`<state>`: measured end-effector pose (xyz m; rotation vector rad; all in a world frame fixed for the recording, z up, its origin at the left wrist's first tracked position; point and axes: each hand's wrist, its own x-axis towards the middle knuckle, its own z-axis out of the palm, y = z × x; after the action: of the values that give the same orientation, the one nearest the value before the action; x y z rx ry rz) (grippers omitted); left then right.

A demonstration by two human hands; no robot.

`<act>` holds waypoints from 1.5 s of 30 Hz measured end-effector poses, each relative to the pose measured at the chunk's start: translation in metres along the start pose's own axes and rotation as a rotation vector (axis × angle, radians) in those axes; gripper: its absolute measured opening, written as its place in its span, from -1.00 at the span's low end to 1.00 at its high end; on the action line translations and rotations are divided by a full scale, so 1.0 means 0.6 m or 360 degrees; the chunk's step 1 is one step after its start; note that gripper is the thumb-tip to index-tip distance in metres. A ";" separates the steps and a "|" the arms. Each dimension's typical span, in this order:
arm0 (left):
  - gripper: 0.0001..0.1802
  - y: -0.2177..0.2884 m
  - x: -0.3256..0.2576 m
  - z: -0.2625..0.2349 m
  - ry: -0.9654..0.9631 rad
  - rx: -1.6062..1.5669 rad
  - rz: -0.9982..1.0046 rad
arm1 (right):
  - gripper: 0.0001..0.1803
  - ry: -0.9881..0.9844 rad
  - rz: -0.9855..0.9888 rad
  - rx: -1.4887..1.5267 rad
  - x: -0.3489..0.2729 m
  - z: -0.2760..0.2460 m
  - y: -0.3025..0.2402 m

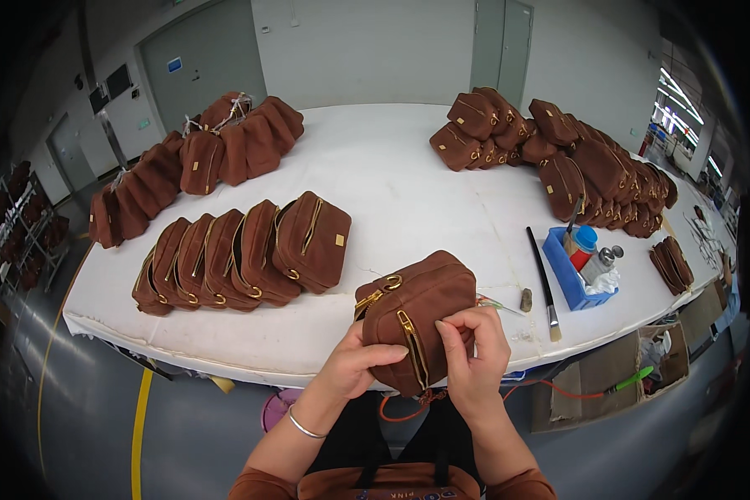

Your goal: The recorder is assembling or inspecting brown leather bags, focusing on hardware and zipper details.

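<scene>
Well, with the tray (561, 265) as my mark, the bag (429, 287) I hold is left of it and nearer my body, over the table (375, 167) edge; whether it rests there I can't tell. My left hand (352, 367) is closed on its left side, thumb flat beside the front zip (413, 348), which seems meant to steady it with the front turned up to my eyes. My right hand (478, 354) makes a narrow pinch on the right side, thumb and forefinger nearly together; anything thinner caught between them is too small to tell. Holding from both sides probably stops the bag twisting.

Its ring (392, 283) end points away from me, somewhat left. The front zip, parted along its length, runs down toward my lap with a slight slant to the right, and I judge the long axis to follow it.

Just left of the tray lies the brush (541, 275), bristles my way, probably for easy reach by my right hand. The tray's walls likely stop its bottles (598, 262) tipping. Well left of the tray, a row (315, 246) of bags leans one against another, apparently for mutual support.
</scene>
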<state>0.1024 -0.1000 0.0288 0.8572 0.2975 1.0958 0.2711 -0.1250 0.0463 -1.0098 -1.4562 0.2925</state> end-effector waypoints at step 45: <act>-0.49 0.009 0.033 0.009 -0.0208 0.0599 0.0059 | -0.91 -0.0131 0.0001 0.0461 -0.061 0.040 0.022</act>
<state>0.1111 -0.0845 0.0403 1.2681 0.3867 1.0277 0.2487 -0.1342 0.0074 -0.7710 -1.4383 0.5343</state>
